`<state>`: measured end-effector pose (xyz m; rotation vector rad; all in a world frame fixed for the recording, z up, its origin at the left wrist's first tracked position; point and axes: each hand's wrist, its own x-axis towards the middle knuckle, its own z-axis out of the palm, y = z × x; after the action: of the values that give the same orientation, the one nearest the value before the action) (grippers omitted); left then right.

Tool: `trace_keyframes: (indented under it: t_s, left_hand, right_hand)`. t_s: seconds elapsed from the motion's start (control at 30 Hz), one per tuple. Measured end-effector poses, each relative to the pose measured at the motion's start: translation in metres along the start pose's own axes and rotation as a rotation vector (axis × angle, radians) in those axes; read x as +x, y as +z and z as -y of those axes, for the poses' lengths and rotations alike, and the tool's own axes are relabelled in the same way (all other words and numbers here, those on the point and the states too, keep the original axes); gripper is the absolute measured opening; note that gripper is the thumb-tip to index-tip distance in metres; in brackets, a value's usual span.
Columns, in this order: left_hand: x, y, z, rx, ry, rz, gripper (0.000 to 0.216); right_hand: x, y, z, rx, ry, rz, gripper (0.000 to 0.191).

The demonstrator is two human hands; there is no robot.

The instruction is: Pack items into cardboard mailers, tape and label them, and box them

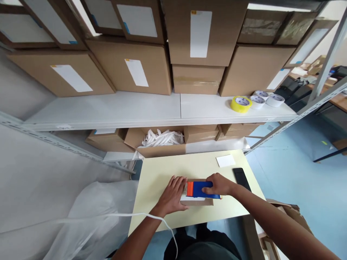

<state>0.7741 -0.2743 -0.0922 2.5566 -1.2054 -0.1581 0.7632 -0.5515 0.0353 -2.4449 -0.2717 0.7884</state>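
A small cardboard box with a white patch on it rests on the cream tabletop. My left hand holds the left end of this box, fingers at the far side and thumb at the near side. Over the box lies a blue, rectangular item with an orange end; its exact kind is unclear. My right hand grips that item near its right end, thumb on top. The blue item hides most of the box's middle.
A white card and a black flat object lie on the table's right side. Behind, a shelf carries large cartons and tape rolls. A white cable crosses my left forearm. An open carton stands right.
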Motion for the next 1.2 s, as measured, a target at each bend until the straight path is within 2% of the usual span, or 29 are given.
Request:
trace_keyframes:
  t_s: [0.17, 0.33, 0.5, 0.6, 0.73, 0.87, 1.07, 1.2]
  left_hand:
    - [-0.019, -0.008, 0.021, 0.020, 0.017, -0.021, 0.120]
    - [-0.041, -0.016, 0.041, 0.129, -0.057, -0.060, 0.115]
    - [-0.051, -0.024, 0.051, 0.185, -0.018, -0.003, 0.113]
    - [-0.041, -0.030, 0.041, 0.192, -0.011, 0.018, 0.117]
    - [-0.007, -0.026, 0.009, 0.118, 0.034, 0.057, 0.132]
    - [0.016, -0.012, -0.016, 0.053, 0.036, 0.085, 0.119]
    - [0.012, -0.004, -0.013, 0.043, 0.043, 0.012, 0.113]
    - [0.009, -0.005, -0.013, 0.101, 0.065, 0.013, 0.111]
  right_hand:
    - [0.005, 0.005, 0.004, -0.023, -0.028, 0.002, 0.034]
    - [-0.010, 0.005, -0.040, -0.059, 0.047, -0.031, 0.033]
    - [-0.010, 0.017, -0.071, -0.004, 0.037, -0.035, 0.030]
    - [-0.004, 0.025, -0.073, 0.022, 0.033, -0.049, 0.030]
    - [-0.002, 0.029, -0.075, 0.060, 0.026, -0.061, 0.031]
    - [-0.009, 0.025, -0.076, 0.061, 0.033, -0.075, 0.032]
    - [-0.029, 0.008, -0.069, 0.017, -0.047, -0.133, 0.035]
    - [-0.039, 0.000, -0.065, 0.004, -0.061, -0.165, 0.033]
